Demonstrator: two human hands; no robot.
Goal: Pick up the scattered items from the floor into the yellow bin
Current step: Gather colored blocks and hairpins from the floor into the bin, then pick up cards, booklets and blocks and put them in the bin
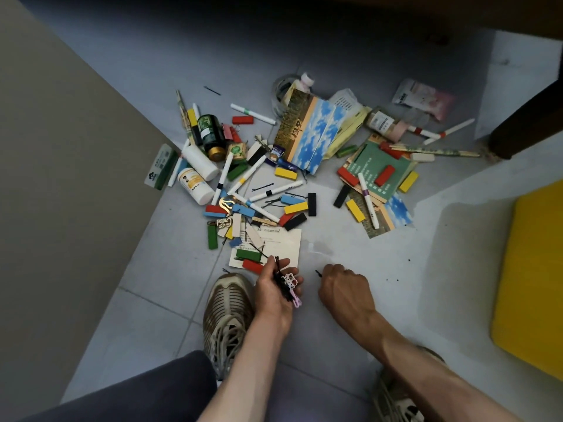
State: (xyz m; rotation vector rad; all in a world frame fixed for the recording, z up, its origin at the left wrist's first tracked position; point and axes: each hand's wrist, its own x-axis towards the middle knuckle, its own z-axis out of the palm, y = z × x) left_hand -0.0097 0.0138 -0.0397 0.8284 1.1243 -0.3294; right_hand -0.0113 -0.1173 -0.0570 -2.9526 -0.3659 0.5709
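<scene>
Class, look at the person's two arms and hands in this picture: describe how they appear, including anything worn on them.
Both forearms are bare: no sleeves reach into view. The left hand and the right hand wear no gloves, and no rings, watch or bracelet show. Nothing is marked on either arm. Lower down, the person wears dark trousers and beige laced trainers.

Only the gold cut-out word "Good" [224, 222], lying among the coloured blocks on the floor, can be read; print on bottles, cards and packets is too small.

Yellow bin [530, 275], grey tiled floor [350, 315]
</scene>
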